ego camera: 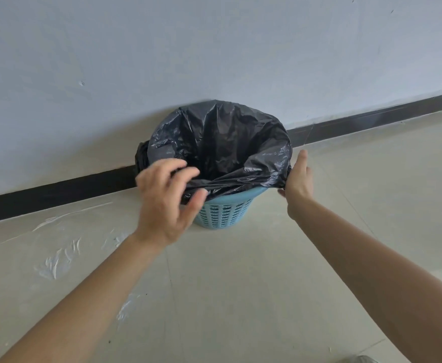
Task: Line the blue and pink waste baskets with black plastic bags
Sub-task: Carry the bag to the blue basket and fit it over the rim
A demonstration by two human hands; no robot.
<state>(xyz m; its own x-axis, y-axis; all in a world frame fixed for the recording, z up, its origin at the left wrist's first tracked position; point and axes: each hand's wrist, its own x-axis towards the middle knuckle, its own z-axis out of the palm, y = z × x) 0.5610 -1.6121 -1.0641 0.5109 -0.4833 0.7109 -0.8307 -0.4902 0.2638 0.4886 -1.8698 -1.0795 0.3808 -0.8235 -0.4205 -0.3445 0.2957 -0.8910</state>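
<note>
— Both hands are at the rim. My left hand point(166, 203) has its fingers spread and curled loosely over the near-left edge of the crinkled black plastic bag point(220, 142); nothing is pinched, it's released.

— And the other one?

— My right hand point(299, 179) lies flat, fingers straight, palm against the bag's right side, pressing and not gripping.

— Where's the bag?

— Opened out inside the round light-blue perforated plastic waste basket point(224, 212), folded over most of its rim; a strip of blue rim shows at the near right.

— And the basket?

— On the pale tiled floor point(241, 297), close against the grey wall point(162, 48) and its black skirting strip point(57, 192).
</note>
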